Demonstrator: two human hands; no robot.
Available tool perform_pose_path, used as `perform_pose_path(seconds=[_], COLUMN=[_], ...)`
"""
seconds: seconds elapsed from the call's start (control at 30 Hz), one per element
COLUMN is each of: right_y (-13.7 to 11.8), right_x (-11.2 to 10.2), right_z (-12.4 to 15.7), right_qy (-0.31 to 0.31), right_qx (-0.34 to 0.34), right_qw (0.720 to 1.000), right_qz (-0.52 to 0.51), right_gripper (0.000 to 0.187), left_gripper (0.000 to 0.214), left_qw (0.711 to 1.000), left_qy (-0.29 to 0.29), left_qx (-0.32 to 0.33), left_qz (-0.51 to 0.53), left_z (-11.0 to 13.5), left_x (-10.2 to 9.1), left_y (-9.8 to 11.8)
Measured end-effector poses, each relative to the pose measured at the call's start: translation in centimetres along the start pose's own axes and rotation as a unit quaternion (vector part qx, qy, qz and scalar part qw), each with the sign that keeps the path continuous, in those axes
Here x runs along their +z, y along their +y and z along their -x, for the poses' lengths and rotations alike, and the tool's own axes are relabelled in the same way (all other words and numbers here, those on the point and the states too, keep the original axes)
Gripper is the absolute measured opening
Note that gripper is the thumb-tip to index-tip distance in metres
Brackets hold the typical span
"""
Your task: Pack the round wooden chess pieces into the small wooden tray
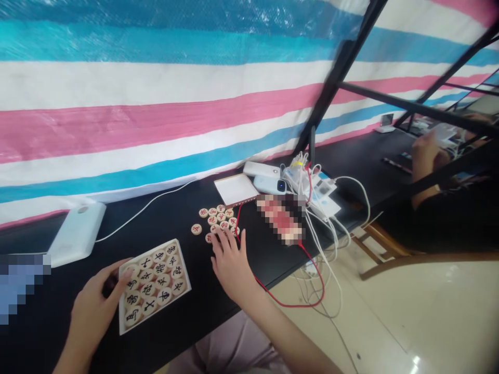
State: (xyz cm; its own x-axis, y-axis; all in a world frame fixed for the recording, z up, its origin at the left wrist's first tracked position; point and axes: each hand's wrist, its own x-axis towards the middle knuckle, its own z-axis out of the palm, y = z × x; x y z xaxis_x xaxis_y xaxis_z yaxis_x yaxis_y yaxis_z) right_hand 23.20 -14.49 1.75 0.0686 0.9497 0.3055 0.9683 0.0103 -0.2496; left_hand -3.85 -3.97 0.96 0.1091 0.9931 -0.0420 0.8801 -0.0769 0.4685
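My left hand (93,304) grips the left side of a shallow white box (185,264), thumb on top near a piece and the other fingers mostly hidden behind it. Inside lie rows of round wooden Chinese chess pieces (160,268) with black characters. The box tilts slightly over the black table. My right hand (233,265) reaches palm-down with its fingers apart, fingertips over the near edge of a cluster of red-character chess pieces (212,220). Some of those pieces are hidden under the fingers. One loose red piece (196,229) lies left of the cluster.
Behind the pieces sits an open white box lid (237,189). Power banks (268,184) and tangled white cables (312,182) are at its right. A red cable (317,303) loops over the table edge. Left stands a pale power bank (76,235). Another person's hands (424,153) are far right.
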Motion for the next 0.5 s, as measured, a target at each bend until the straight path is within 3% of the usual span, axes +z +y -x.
perform_pose_path(seconds=[0.17,0.27,0.5], right_y=[0.0,-0.4,-0.9], right_x=[-0.2,-0.1,1.6], right_z=[2.0,1.7,0.8], right_qy=[-0.016,-0.004,0.028], right_qx=[-0.032,-0.025,-0.078], right_qw=[0.999,0.999,0.997], right_qz=[0.036,0.037,0.004], right_gripper=[0.045,0.034,0.011], left_gripper=[0.049,0.05,0.048], left_qw=[1.0,1.0,1.0], left_qy=[-0.001,-0.003,0.004], left_qx=[-0.005,-0.007,-0.006], left_qz=[-0.001,0.002,0.002], left_z=[0.0,-0.1,0.0], left_x=[0.2,0.4,0.6], left_y=[0.0,-0.2,-0.5])
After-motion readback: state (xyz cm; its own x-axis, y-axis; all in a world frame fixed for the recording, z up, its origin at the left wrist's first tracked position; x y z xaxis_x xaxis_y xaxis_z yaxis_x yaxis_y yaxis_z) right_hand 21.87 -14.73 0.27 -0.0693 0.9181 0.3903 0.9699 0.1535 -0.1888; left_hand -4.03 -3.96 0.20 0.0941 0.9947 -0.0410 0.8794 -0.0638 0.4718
